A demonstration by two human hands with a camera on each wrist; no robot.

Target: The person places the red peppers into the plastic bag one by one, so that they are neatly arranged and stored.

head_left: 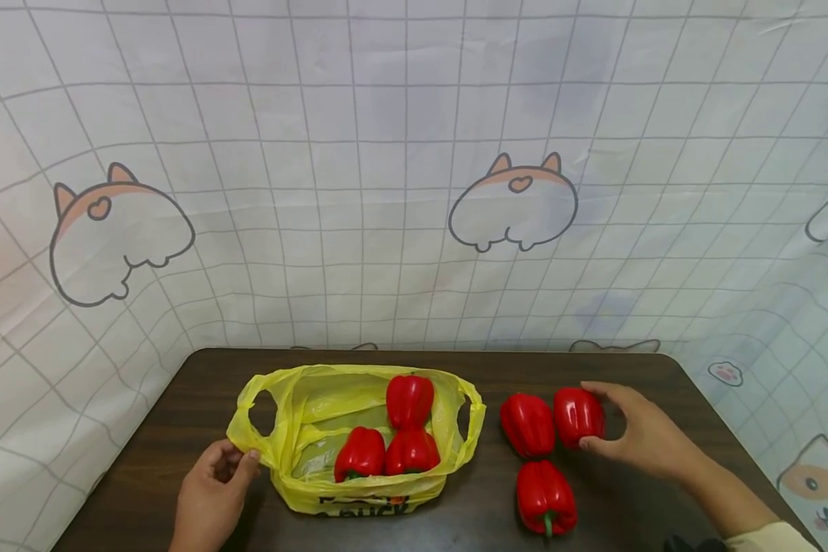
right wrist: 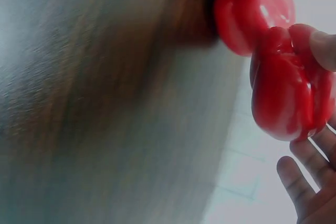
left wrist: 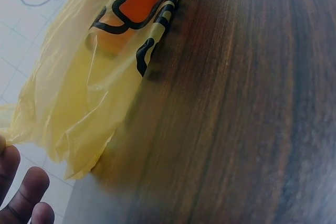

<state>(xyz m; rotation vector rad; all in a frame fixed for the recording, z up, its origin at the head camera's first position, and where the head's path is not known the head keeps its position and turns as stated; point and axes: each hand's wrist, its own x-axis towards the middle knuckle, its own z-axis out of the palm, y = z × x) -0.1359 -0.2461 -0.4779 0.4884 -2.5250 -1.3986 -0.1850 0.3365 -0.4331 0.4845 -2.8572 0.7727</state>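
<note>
A yellow plastic bag [head_left: 293, 487] stands with its mouth spread wide, and three red bell peppers [head_left: 409, 402] lie inside it. My left hand [head_left: 210, 494] pinches the bag's left handle edge between thumb and fingers. In the left wrist view the bag's side [left wrist: 79, 98] stretches up from those fingers. To the right of the bag, my right hand [head_left: 645, 437] holds a red bell pepper [head_left: 574, 418] between thumb and fingers. The right wrist view shows the held pepper [right wrist: 281, 98] in that grip. Beside it is another bell pepper [head_left: 527, 424], with one more [head_left: 545, 497] nearer me, its green stem showing.
Everything stands on a dark wood-grain table [head_left: 483, 529]. A white grid-patterned cloth [head_left: 386, 284] with cartoon dogs hangs behind the table and along its sides. Something dark [head_left: 693, 544] shows by the right sleeve at the bottom edge.
</note>
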